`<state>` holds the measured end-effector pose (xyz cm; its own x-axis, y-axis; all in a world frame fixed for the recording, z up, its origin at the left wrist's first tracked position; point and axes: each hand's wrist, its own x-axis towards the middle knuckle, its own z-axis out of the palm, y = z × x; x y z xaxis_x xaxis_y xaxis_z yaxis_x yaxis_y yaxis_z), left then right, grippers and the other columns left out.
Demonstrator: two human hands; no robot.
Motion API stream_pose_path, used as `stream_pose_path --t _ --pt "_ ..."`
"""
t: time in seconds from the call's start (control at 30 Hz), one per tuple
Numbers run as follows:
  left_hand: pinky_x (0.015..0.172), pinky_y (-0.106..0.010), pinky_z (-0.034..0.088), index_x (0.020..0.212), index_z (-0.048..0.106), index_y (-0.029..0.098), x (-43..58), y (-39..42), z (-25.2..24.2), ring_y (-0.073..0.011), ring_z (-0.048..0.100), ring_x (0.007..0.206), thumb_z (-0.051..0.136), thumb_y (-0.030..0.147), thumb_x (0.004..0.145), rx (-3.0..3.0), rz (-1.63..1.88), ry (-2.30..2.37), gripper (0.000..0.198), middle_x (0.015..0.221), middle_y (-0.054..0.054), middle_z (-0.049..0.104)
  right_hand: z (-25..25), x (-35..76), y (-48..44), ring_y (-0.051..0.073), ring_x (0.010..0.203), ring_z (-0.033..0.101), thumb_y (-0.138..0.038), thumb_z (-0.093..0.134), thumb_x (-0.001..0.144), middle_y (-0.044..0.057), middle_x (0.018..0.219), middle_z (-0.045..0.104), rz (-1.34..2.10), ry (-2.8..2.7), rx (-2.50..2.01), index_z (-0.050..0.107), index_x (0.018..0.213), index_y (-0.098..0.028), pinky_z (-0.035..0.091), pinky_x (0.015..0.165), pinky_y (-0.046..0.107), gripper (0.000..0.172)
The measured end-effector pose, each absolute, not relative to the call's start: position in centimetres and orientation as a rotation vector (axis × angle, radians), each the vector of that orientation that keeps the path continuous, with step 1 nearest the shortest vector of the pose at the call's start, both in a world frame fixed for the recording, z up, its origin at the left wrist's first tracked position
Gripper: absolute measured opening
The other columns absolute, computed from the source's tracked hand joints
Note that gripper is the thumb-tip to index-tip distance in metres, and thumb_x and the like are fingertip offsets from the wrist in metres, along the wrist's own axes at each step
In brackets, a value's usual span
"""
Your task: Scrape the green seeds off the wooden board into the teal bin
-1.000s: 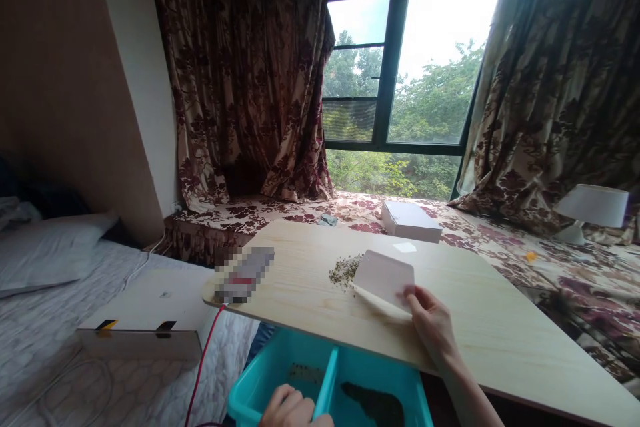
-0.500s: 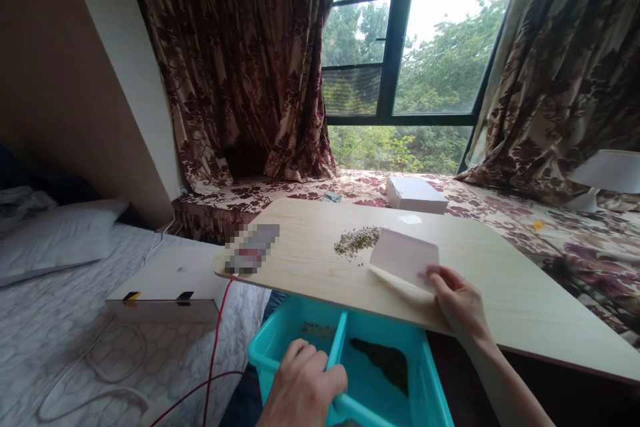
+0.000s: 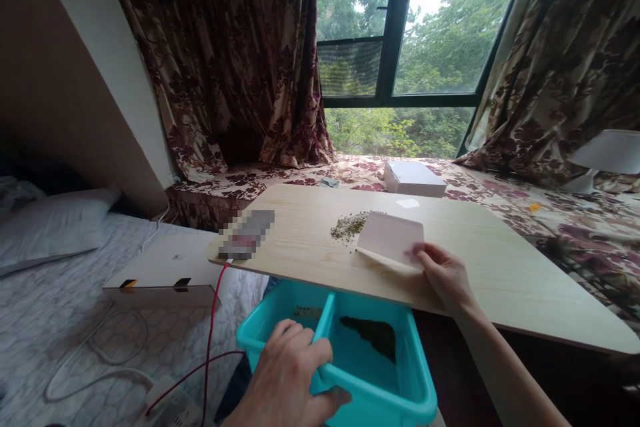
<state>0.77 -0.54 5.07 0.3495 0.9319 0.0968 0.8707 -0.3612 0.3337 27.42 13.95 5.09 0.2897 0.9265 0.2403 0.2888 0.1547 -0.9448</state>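
My right hand [image 3: 445, 273] pinches the right edge of a thin white card [image 3: 390, 238], tilted over the pale wooden board [image 3: 505, 267]. The card's far left edge meets a scatter of small greenish-brown beans or seeds [image 3: 347, 227] and covers some of them. Below the board's front edge is a turquoise two-compartment bin [image 3: 425, 387]. My left hand [image 3: 295, 373] grips the bin's near rim by the divider. In the right compartment lies a dark heap of small grains [image 3: 373, 337]; the left one shows a few light and dark bits [image 3: 307, 312].
A blurred-out phone-like item [image 3: 247, 235] lies on the board's left end, with a red cable [image 3: 213, 320] hanging from it. A white box [image 3: 160, 273] and a power strip [image 3: 175, 403] rest on the bed. Another white box [image 3: 415, 178] stands behind the board.
The card in my right hand has shifted slightly left, against the seeds. My left hand stays on the bin, its thumb now showing lower on the outside. The whole view has tilted down a little.
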Motion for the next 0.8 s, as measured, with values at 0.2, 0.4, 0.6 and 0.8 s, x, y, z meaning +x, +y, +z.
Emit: stream_pose_path --t 0.2,0.4,0.6,0.8 --pt "0.072 -0.032 0.034 0.072 0.055 0.019 -1.3 -0.4 6.0 -0.0205 0.055 0.078 0.079 0.034 0.071 2.32 0.312 1.707 0.028 0.073 0.002 0.057 5.1 26.6 14.8 0.023 0.077 0.068 -0.036 0.063 0.069 0.005 0.076 0.075 0.747 -1.357 -1.267 0.071 0.074 -0.018 0.051 0.074 0.032 0.02" --pt "0.073 -0.032 0.033 0.071 0.055 0.019 -2.0 -0.4 6.2 -0.0212 0.055 0.079 0.077 0.033 0.073 2.288 0.318 1.77 0.027 0.073 0.002 0.058 5.2 26.4 14.8 0.022 0.076 0.067 -0.035 0.064 0.069 0.005 0.077 0.075 0.775 -1.422 -1.255 0.072 0.073 -0.018 0.05 0.069 0.03 0.019" --pt "0.073 -0.031 0.033 0.073 0.055 0.019 -1.9 -0.5 6.5 -0.0216 0.055 0.081 0.076 0.033 0.074 2.242 0.284 1.769 0.026 0.074 0.002 0.058 5.1 26.2 15.2 0.02 0.072 0.066 -0.036 0.063 0.07 0.005 0.075 0.073 0.762 -1.352 -1.269 0.071 0.077 -0.017 0.048 0.057 0.026 0.021" --pt "0.073 -0.031 0.033 0.074 0.056 0.019 -1.9 -0.4 6.4 -0.0217 0.055 0.081 0.077 0.034 0.073 2.253 0.273 1.768 0.026 0.075 0.002 0.058 5.1 26.0 15.2 0.02 0.072 0.066 -0.035 0.063 0.07 0.005 0.072 0.072 0.745 -1.374 -1.275 0.071 0.074 -0.017 0.048 0.056 0.026 0.021"
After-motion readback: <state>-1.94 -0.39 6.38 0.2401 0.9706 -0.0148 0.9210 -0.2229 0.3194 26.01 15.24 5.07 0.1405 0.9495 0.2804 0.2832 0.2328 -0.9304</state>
